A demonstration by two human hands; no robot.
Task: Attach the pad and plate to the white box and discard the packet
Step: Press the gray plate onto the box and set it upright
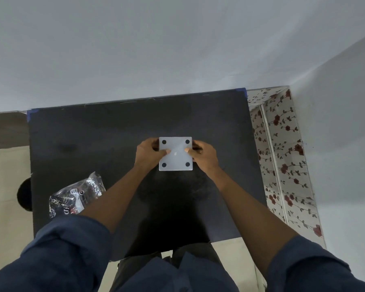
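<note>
Four dark round spots mark the corners of the white box [175, 153], a flat square piece held over the middle of the black table [93, 133], a little toward its far half. Both hands grip it from the sides. The left hand [148, 153] closes on the left edge, thumb tip pressed on the top face and the other fingers curled out of sight behind the edge. The right hand [202, 154] mirrors it on the right edge, thumb on top, fingers wrapped under. Whether the box rests on the table or is lifted slightly off it cannot be told.

Around the box the tabletop is bare on the far side, on the left and toward the near edge, so there is open room on every side. The far edge of the table meets the pale wall [156, 49], with blue tape at both far corners. The right edge runs beside a floral-patterned surface [282, 144], well apart from the right hand.

The packet [77, 196], crinkled, shiny and printed, lies at the near left of the table close to its left edge, partly hidden by the left forearm and its dark blue sleeve [61, 249].
</note>
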